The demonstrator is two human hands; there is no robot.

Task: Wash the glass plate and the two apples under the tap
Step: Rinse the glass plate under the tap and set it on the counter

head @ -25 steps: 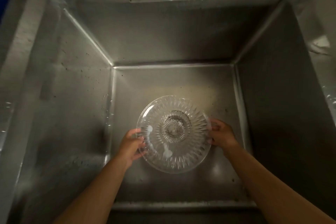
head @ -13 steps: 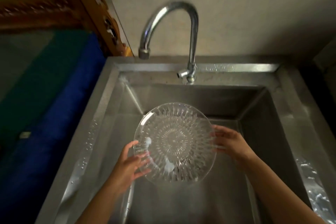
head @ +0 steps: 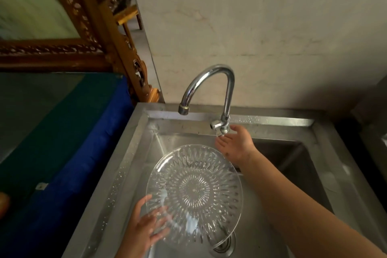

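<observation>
Head view: I'm seeing the steel sink (head: 134, 153) filling most of the frame, tap (head: 211, 81) standing at its back rim, no water running yet. Glass plate (head: 194, 192) is hanging tilted over the basin, just above the drain (head: 223, 245). Left hand (head: 146, 228) is clamping the plate's lower-left rim alone, fingers spreading behind the glass. Right hand (head: 234, 144) is lying open, fingers apart, touching the tap handle (head: 218, 128). Apples aren't showing. I'm judging the step as turning water on: I'd be opening it gently and moving the plate under the spout, since wet glass in one hand slips easily.
</observation>
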